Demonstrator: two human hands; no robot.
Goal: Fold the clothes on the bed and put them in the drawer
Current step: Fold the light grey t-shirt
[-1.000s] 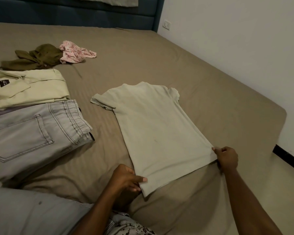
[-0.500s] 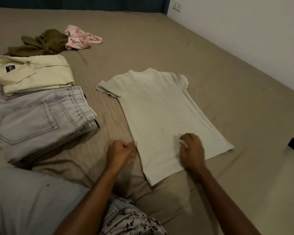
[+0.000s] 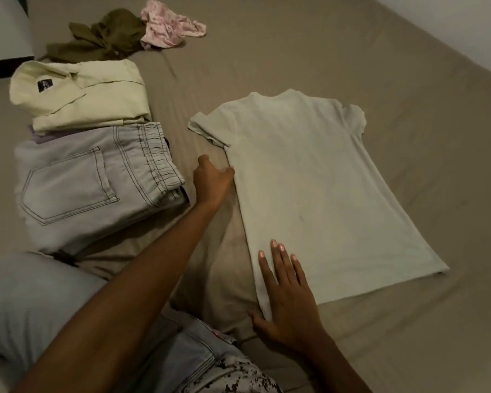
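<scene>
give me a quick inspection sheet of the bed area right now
surface: taupe bed sheet, lightly creased
job's things: pale t-shirt spread flat; folded yellow shirt and folded grey jeans side by side; olive garment and pink garment crumpled, unfolded
clutter: nothing seen
grippers: left hand at the t-shirt's side edge, grip unclear; right hand flat on its hem corner
cables: nothing seen
surroundings: white wall beyond the bed; drawer not in view
</scene>
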